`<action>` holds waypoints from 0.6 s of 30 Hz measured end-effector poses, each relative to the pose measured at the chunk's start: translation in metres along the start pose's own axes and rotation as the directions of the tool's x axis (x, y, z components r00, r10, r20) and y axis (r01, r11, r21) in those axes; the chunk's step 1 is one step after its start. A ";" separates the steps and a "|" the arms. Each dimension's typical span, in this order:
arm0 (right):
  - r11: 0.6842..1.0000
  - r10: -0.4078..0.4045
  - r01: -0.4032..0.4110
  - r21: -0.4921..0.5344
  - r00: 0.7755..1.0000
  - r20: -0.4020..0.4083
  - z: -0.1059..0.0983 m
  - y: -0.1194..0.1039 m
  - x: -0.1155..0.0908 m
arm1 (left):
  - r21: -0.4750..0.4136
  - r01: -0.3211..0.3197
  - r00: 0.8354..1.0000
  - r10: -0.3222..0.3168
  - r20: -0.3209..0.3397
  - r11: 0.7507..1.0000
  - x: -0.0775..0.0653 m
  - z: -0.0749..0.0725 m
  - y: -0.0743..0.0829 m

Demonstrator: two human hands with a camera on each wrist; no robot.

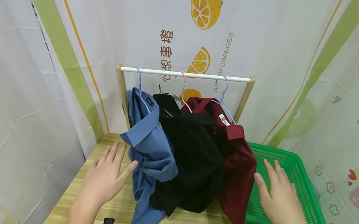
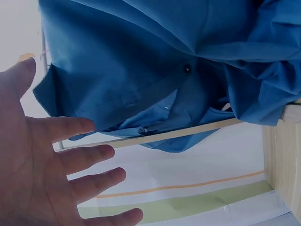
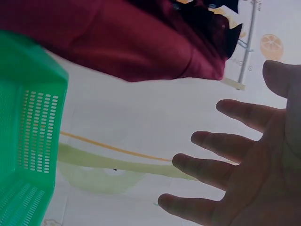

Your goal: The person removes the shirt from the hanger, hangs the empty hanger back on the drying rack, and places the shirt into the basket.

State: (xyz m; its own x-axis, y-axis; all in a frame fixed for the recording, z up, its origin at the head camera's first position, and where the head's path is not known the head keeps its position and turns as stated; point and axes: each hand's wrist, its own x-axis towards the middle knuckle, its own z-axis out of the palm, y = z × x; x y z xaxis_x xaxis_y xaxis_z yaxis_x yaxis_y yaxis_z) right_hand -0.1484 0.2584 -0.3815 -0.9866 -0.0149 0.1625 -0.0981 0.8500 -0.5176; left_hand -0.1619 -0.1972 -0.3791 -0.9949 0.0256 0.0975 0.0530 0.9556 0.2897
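Three shirts hang side by side from a small clothes rack (image 1: 184, 74): a blue shirt (image 1: 155, 158) on a blue hanger (image 1: 140, 83), a black shirt (image 1: 194, 156) on a pink hanger (image 1: 183, 85), and a dark red shirt (image 1: 239, 166) on another blue hanger (image 1: 225, 89). My left hand (image 1: 106, 174) is held out with fingers spread, just left of the blue shirt, holding nothing. My right hand (image 1: 279, 197), also spread and holding nothing, is right of the red shirt and over the green basket in the head view. In both wrist views the palms are bare.
A green plastic basket (image 1: 312, 199) with perforated walls stands on the wooden table (image 1: 116, 218), right of the rack. Printed curtains (image 1: 273, 33) enclose the table at the back and sides. The blue shirt's lower end lies on the tabletop near the front.
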 end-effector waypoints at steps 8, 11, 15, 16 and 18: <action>0.999 0.030 -0.030 0.028 0.999 -0.015 0.004 -0.014 -0.014 | -0.029 0.007 1.000 -0.007 -0.001 1.000 -0.011 0.000 0.013; 0.998 0.043 -0.043 0.041 0.999 -0.010 0.007 -0.019 -0.019 | -0.035 0.011 1.000 -0.010 0.006 0.999 -0.014 0.001 0.017; 0.997 0.046 -0.045 0.060 0.999 -0.022 0.012 -0.024 -0.026 | -0.048 0.019 1.000 -0.018 0.014 0.999 -0.017 0.002 0.019; 0.997 0.046 -0.044 0.062 0.999 -0.027 0.014 -0.024 -0.028 | -0.052 0.022 1.000 -0.021 0.014 0.998 -0.018 0.003 0.020; 0.997 0.042 -0.039 0.066 0.998 -0.043 0.017 -0.025 -0.032 | -0.059 0.028 1.000 -0.027 0.014 0.998 -0.019 0.004 0.021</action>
State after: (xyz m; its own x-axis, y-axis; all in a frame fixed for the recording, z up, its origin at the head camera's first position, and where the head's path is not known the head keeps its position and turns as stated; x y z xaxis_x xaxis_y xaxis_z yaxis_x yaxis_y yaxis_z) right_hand -0.1169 0.2289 -0.3875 -0.9834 0.0435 0.1761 -0.0675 0.8135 -0.5776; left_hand -0.1420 -0.1763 -0.3784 -0.9971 0.0041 0.0760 0.0304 0.9371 0.3476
